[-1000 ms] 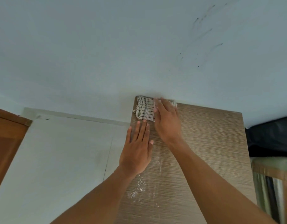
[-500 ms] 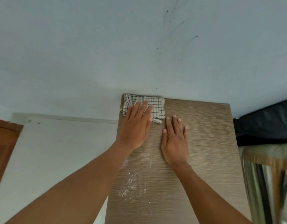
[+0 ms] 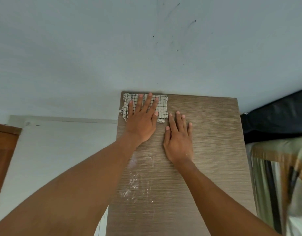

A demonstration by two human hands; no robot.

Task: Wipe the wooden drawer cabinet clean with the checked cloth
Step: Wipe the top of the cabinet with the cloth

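The wooden drawer cabinet [image 3: 211, 133] shows only its brown, fine-grained top, which runs from the wall toward me. A folded white cloth with a black check [image 3: 163, 106] lies in the top's far left corner. My left hand [image 3: 143, 120] presses flat on the cloth with straight, spread fingers. My right hand [image 3: 178, 138] rests flat on the bare wood just right of the cloth, fingers straight. White powdery specks [image 3: 133, 184] lie on the wood nearer to me, below my left forearm.
A pale wall [image 3: 146, 48] with dark marks rises behind the cabinet. Left of it is a pale panel [image 3: 53, 150] and a brown wooden door [image 3: 2, 150]. On the right are a dark object [image 3: 274, 116] and striped fabric [image 3: 279, 176].
The hands have swapped: one second ago my right hand pressed the cloth, now my left hand does. My right hand has drawn back onto bare wood. The cloth stays in the far left corner.
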